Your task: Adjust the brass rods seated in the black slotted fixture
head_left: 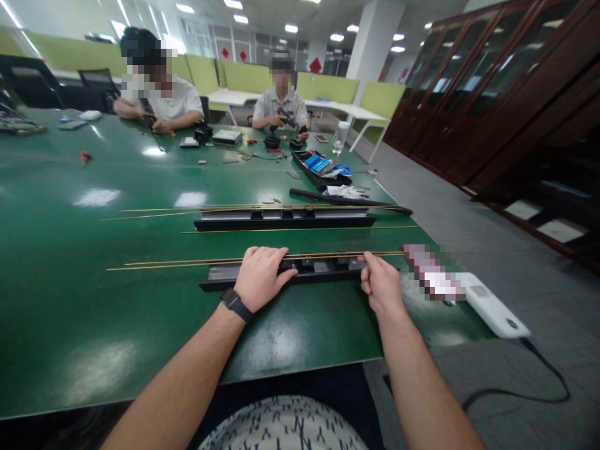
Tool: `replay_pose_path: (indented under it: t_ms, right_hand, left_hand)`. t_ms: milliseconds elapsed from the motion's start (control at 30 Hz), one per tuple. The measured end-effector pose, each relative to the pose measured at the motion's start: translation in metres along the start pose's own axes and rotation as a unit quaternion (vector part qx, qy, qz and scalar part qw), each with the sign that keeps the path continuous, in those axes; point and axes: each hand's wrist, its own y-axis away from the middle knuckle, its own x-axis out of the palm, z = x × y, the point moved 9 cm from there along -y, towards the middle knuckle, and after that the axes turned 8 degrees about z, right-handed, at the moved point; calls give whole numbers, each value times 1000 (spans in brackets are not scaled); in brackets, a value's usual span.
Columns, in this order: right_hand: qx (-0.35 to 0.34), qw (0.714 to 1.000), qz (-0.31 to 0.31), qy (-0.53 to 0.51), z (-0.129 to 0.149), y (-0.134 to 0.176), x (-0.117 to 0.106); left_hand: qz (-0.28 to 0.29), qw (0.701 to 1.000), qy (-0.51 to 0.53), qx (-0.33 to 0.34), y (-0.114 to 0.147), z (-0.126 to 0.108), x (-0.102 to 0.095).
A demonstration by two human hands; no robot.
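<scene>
A long black channel-shaped rail [220, 275] with a grey inner face lies across the green table in front of me. Thin brass-coloured rods [173, 265] run lengthwise over its far edge and stick out well past its left end. My left hand [261, 275], a dark watch on its wrist, is laid over the rail with the fingers across the far side and the thumb on the near side. Near the rail's right end, my right hand [382, 280] has its fingers curled, thumb and index finger pinched at the rods. Dark blocks [307, 264] sit inside the rail between my hands.
A second black rail [281, 223] with more rods lies beyond. Behind it are a black bar [347, 201], gloves [344, 192] and a black tray [323, 181]. At right are a blurred phone [429, 269] and a white corded device [492, 306]. Two people sit across the table.
</scene>
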Motion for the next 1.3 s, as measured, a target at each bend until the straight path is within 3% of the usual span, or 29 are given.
replay_pose_path:
  t_ms: [733, 1033, 1300]
  right_hand:
    - [-2, 999, -48, -13, 1, 1, -6]
    - [-1, 1000, -23, -2, 0, 0, -3]
    - [-4, 999, -41, -23, -1, 0, -6]
  left_hand:
    - [-7, 999, -31, -4, 1, -3, -4]
    - [3, 1000, -18, -2, 0, -1, -1]
    - [0, 1000, -19, 0, 0, -1, -1]
